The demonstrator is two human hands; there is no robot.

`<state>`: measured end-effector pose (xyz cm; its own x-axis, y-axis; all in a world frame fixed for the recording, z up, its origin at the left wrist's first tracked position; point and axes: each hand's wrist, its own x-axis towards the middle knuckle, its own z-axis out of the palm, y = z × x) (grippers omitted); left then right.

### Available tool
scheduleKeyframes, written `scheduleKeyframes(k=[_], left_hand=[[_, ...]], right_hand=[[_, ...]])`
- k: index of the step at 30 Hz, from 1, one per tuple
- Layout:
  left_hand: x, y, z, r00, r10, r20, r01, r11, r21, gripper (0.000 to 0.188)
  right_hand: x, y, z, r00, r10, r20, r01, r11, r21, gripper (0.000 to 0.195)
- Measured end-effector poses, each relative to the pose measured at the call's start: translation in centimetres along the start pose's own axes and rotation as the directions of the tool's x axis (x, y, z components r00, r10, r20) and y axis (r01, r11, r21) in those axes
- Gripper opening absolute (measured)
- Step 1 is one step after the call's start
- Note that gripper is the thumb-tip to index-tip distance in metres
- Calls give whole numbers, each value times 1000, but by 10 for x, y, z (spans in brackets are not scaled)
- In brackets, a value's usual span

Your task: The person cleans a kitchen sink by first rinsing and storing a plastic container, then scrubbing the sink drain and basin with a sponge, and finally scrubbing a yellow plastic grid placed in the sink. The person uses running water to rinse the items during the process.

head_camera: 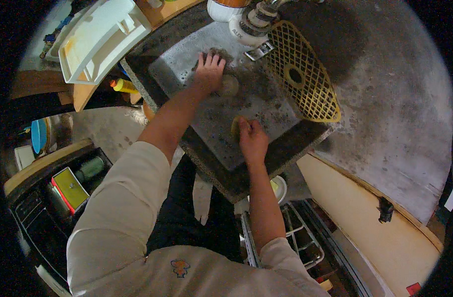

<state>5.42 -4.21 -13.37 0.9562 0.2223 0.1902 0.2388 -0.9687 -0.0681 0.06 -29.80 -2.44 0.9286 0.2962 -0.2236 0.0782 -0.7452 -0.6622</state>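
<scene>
In front of me is a stone-like sink basin (211, 122) with a wet, dark-stained floor and whitish suds towards its far left. My left hand (210, 72) rests on the basin floor with fingers spread, its fingertips at a dark patch whose nature I cannot tell. Just right of that wrist lies a round, drain-like disc (230, 86). Nearer to me, over the front part of the basin, my right hand (254, 136) grips a yellowish-brown scrubbing pad or brush (235, 127); the fingers hide part of it.
A yellow plastic lattice panel (311, 85) leans along the basin's right side. Pipe fittings (261, 16) and a metal clasp-like piece (259, 51) are at the far edge. A white plastic tray (103, 44) and a yellow bottle (124, 86) are left. A wooden board (360, 193) stands right.
</scene>
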Motion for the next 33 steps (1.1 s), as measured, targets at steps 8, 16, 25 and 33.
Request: scheduleKeyframes(k=[8, 16, 25, 33], left_hand=[[10, 18, -20, 959, -70, 273, 127, 973, -195, 76], [0, 27, 5, 976, -111, 186, 121, 992, -41, 59], [9, 17, -47, 950, -94, 298, 112, 993, -43, 56], [6, -11, -42, 804, 44, 593, -46, 999, -11, 35]], right_hand=[[-5, -1, -9, 999, 35, 29, -36, 998, 46, 40], [-10, 2, -8, 999, 15, 35, -17, 998, 61, 40], [-12, -1, -12, 995, 44, 86, -45, 999, 1, 46], [-6, -12, -12, 988, 67, 142, -69, 998, 12, 57]])
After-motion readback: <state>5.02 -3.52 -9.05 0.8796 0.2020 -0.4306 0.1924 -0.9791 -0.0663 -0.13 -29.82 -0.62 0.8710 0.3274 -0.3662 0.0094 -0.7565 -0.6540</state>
